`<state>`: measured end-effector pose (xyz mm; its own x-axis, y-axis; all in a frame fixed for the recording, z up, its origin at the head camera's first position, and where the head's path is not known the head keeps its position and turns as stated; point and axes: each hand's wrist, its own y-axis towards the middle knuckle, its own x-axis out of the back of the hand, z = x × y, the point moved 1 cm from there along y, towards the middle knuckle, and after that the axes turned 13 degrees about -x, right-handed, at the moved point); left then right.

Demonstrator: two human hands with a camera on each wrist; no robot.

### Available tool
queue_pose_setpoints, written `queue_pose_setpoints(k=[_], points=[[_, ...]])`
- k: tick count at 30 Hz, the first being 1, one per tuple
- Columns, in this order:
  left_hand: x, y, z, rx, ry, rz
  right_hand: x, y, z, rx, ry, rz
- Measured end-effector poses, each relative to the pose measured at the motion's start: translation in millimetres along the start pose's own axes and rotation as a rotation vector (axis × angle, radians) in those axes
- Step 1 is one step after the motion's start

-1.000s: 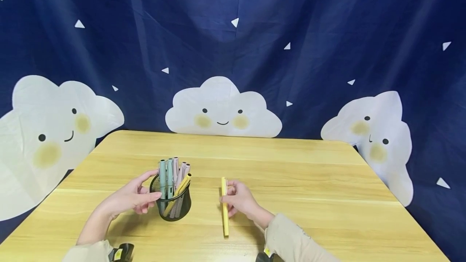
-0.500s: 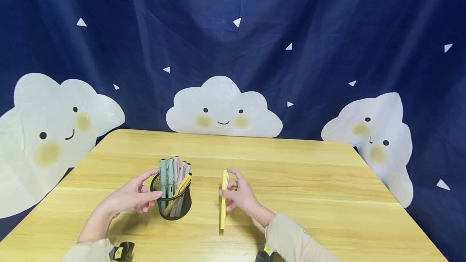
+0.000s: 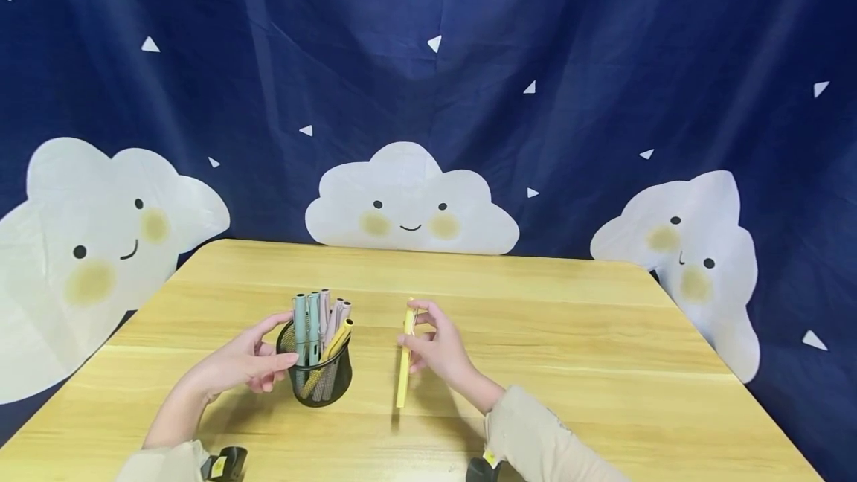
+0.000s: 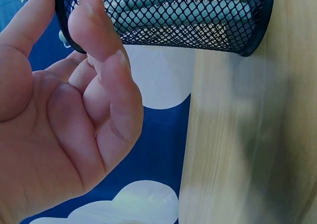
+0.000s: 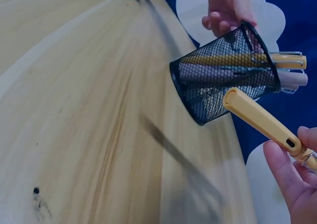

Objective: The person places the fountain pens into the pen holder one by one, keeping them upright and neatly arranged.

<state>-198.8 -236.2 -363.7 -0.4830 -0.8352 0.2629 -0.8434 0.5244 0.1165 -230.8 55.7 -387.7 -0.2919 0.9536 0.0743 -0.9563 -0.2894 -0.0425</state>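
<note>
A black mesh pen holder [image 3: 340,378] stands left of the table's middle. In it lean teal pens [image 3: 313,329], pale purple pens [image 3: 325,311] and a yellow pen [image 3: 338,339]. My left hand [image 3: 230,363] holds the holder's rim from the left, thumb at the near side; in the left wrist view the thumb tip overlaps the mesh [image 4: 183,33]. To the right, my right hand [image 3: 442,348] pinches another yellow pen [image 3: 403,381] near its clip end, tilted above the table with its shadow below. The right wrist view shows this pen's barrel [image 5: 260,119] pointing toward the holder.
The wooden table [image 3: 569,348] spreads under both hands. Behind it hangs a dark blue curtain [image 3: 569,125] with white clouds and small triangles. Black wrist devices [image 3: 230,463] show at both cuffs.
My right hand has raised the yellow pen off the table, moving it farther from me and slightly left. My left hand and the pen holder have stayed put.
</note>
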Motion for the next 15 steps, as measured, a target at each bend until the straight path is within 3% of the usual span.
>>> queue_pose_setpoints(k=[15], points=[[0.3, -0.6, 0.8, 0.010, -0.003, -0.005, -12.0, 5.0, 27.5, 0.061, 0.118, -0.010]])
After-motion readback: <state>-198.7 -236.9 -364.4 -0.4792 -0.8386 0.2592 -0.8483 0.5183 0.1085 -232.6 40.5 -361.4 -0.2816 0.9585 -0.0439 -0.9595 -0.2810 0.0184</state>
